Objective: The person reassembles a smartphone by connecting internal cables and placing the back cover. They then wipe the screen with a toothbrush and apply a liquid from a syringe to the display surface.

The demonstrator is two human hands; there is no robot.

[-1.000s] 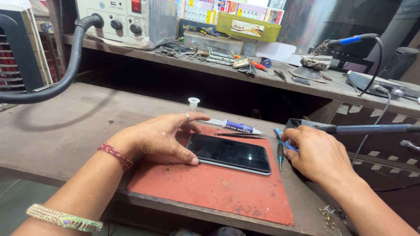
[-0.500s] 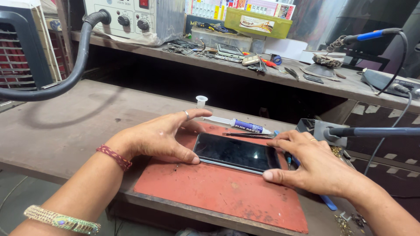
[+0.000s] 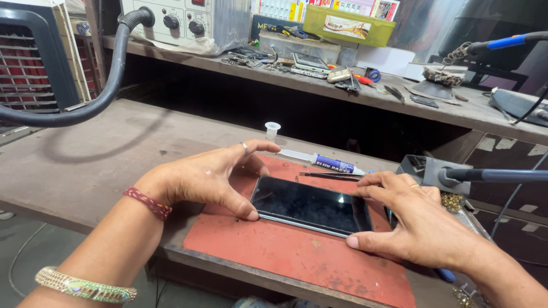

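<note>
Smartphone [image 3: 311,205] on red mat [image 3: 285,254], hands [image 3: 208,177] gripping both ends

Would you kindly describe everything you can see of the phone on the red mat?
The phone is a slim dark rectangle with a glossy black screen, unlit, and a pale metallic edge along its near side. It lies flat, screen up, set slightly askew on the red mat. The left hand grips its left end, thumb at the near corner, and the right hand holds its right end. Tweezers lie just behind it.

The left hand [image 3: 208,179] and right hand [image 3: 419,219] grip a dark phone [image 3: 311,205] on a red mat [image 3: 268,251].
</note>
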